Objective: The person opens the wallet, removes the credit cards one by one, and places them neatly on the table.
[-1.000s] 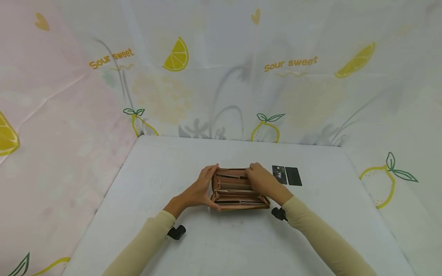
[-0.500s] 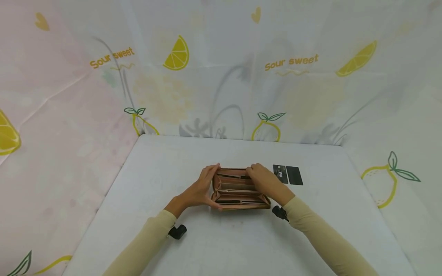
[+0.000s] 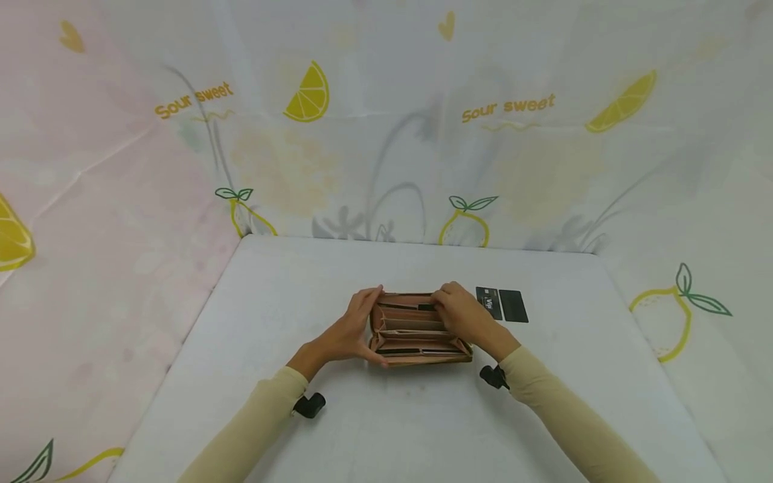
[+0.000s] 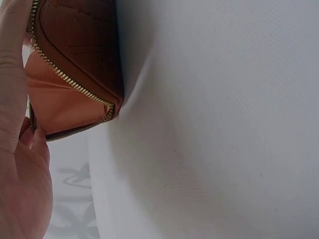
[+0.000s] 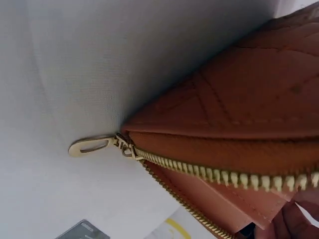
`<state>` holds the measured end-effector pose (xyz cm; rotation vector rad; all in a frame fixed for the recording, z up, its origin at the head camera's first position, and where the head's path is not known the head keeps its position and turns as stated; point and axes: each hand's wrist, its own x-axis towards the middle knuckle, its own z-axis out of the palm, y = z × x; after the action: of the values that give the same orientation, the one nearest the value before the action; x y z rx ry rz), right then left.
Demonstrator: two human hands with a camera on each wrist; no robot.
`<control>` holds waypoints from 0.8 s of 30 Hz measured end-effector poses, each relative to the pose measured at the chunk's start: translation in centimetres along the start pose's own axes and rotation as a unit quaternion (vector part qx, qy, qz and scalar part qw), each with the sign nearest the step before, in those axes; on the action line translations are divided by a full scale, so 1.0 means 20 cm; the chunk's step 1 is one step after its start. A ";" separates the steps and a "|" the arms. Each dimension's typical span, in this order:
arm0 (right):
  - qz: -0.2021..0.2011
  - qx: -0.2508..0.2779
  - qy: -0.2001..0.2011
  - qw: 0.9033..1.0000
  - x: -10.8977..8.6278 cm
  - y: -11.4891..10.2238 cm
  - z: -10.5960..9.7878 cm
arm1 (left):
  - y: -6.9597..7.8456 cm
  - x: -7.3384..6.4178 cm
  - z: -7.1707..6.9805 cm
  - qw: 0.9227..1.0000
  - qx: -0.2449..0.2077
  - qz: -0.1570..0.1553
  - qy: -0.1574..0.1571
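Observation:
An unzipped brown wallet (image 3: 413, 325) stands open toward me on the table, showing its pleated pockets and dark card edges. My left hand (image 3: 350, 332) holds its left end, thumb on the near edge and fingers at the far edge. At the far right corner, the curled fingers of my right hand (image 3: 465, 314) pinch the end of a black card (image 3: 425, 307) in the back slots; much of the card is hidden. The right wrist view shows the brass zipper pull (image 5: 92, 145) hanging from the wallet's corner.
Two dark cards, one printed "Vip" (image 3: 490, 304) and one plain black (image 3: 514, 306), lie side by side just right of my right hand. The white table (image 3: 374, 429) ends at a lemon-printed cloth backdrop (image 3: 386, 134). A black wrist camera (image 3: 311, 405) sits under my left sleeve.
My right hand has shifted slightly up and right at the wallet's far edge, and the black card's end shows a little higher. My left hand keeps its hold.

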<state>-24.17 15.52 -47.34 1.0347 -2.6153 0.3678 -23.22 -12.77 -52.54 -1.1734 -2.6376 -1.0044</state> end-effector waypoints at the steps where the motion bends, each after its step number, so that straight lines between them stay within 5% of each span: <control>1: 0.009 0.001 -0.003 1.000 0.00 0.00 0.00 | 0.00 0.00 0.00 1.000 -0.001 0.001 -0.001; 11: 0.042 0.009 -0.018 0.999 -0.01 0.02 -0.01 | 0.01 0.01 0.00 1.000 -0.004 0.001 0.001; 19: 0.026 0.044 0.069 0.996 -0.02 0.02 0.01 | 0.00 0.00 0.00 1.000 0.003 0.008 0.014; 24: 0.025 0.054 0.080 0.995 0.00 0.02 -0.02 | -0.01 0.00 0.00 1.000 0.007 0.013 0.021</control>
<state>-24.35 15.98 -47.03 0.9328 -2.5052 0.5855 -23.34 -12.81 -52.61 -1.1677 -2.5849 -0.9929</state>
